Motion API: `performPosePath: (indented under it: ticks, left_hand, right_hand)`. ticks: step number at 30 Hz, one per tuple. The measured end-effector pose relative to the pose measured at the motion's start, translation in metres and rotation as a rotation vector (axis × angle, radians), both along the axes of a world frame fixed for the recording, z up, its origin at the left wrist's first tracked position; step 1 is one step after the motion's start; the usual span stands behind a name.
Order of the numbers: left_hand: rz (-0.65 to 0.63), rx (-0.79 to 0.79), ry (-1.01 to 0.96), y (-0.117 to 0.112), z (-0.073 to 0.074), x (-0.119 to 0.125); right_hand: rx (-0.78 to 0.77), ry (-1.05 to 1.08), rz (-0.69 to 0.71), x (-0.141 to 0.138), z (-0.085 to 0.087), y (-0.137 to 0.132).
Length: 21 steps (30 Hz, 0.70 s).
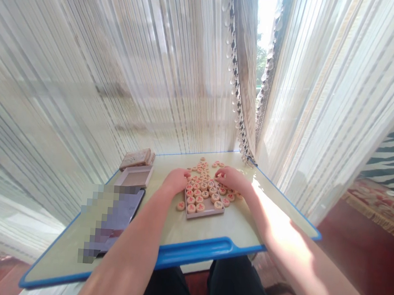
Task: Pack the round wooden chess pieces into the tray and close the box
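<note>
Round wooden chess pieces (203, 186) with red and dark characters lie heaped in and around a shallow grey box tray (206, 209) on a pale table with a blue rim (193, 250). My left hand (176, 180) rests at the tray's left far corner, fingers curled onto the pieces. My right hand (231, 178) lies on the pile at the tray's right far side, fingers bent and pressed on pieces. What either hand holds is too small to make out.
A box lid (135, 176) and a small wooden box (137, 158) sit at the left back of the table. A dark phone (119, 220) lies at the left front. Sheer curtains (121, 70) hang close behind and on the right.
</note>
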<state>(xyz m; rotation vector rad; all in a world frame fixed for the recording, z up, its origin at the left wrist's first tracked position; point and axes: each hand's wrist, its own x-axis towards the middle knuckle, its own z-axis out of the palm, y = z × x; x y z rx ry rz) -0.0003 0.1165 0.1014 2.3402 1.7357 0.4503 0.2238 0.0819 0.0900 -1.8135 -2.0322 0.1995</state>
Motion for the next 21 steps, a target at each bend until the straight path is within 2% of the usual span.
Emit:
performPosePath:
  ticks: [5, 11, 17, 21]
  left_hand:
    - [-0.008, 0.061, 0.012, 0.0003, -0.0023, -0.0004]
    - [0.000, 0.172, 0.043, -0.0044, -0.0025, 0.0027]
    - [-0.025, 0.133, 0.084, -0.0032, -0.0051, 0.0020]
    - [0.004, 0.133, 0.099, -0.0045, -0.0039, 0.0045]
  right_hand:
    - [0.071, 0.013, 0.008, 0.0017, -0.0081, 0.0047]
    - [0.076, -0.016, -0.011, 0.0018, -0.0097, 0.0071]
    - [0.059, 0.028, 0.002, 0.0020, -0.0084, 0.0046]
    - [0.071, 0.020, -0.019, 0.0023, -0.0083, 0.0045]
